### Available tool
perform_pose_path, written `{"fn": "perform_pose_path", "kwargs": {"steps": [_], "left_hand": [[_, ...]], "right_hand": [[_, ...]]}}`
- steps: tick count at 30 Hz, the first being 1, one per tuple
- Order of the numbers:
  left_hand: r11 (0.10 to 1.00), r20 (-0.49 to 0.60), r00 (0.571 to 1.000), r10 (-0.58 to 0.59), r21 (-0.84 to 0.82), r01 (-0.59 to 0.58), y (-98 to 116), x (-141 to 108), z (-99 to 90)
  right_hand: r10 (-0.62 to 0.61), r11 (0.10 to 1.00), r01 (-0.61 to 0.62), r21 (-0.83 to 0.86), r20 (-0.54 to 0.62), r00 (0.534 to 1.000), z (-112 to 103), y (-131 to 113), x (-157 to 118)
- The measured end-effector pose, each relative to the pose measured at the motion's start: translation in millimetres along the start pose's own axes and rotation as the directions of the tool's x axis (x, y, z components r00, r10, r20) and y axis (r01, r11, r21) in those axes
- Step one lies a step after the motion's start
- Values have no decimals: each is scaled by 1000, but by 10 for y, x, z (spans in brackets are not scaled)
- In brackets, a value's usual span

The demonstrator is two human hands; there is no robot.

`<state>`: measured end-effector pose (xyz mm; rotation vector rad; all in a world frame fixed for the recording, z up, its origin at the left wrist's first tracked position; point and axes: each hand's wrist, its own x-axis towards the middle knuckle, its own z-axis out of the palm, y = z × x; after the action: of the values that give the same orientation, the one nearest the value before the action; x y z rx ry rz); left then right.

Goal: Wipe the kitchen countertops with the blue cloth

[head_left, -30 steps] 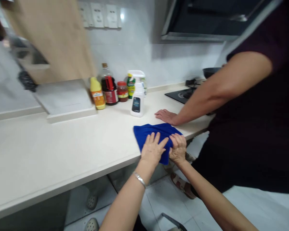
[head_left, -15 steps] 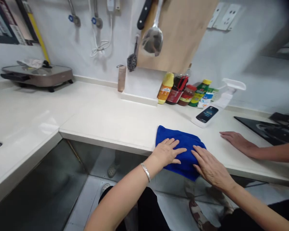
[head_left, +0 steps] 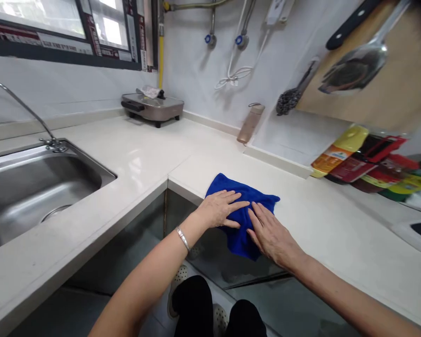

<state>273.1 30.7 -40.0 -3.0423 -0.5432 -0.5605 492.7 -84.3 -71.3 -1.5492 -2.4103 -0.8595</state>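
Observation:
A blue cloth lies spread on the white countertop near its inner corner. Its front part hangs down over the edge. My left hand, with a silver bracelet at the wrist, rests flat on the cloth's left part, fingers stretched out. On the right part lies my right hand, palm down, fingers extended and angled toward the left hand. Both hands press from above and neither is closed round the fabric.
To the left is a steel sink with a faucet. An electric pan stands in the back corner. A tan bottle stands by the wall. Several condiment bottles line the right, below a hanging ladle and cutting board.
Both hands and the blue cloth have slid left along the counter toward the corner. The view has turned left, bringing in the sink and window; another person's hand has left the view.

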Motion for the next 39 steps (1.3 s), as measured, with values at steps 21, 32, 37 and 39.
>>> {"fn": "perform_pose_path", "kwargs": {"steps": [21,32,37,39], "left_hand": [[818,-318,761,-566,-99,567,-899,-468,-206],[786,21,795,-607,161,596,-821,-873,-701],[800,120,794,-596,171,575,-954,-1076,-763],[777,111,771,-627,164,608,-1015,-1113,-728]], "right_hand": [[-61,970,17,241,174,983,337,-839,1959],[7,972,-64,227,243,970,186,-933,1975],[-50,960,-28,277,269,962,247,-963,2158],[-70,951,-20,308,277,958,276,-1025,2320]]}}
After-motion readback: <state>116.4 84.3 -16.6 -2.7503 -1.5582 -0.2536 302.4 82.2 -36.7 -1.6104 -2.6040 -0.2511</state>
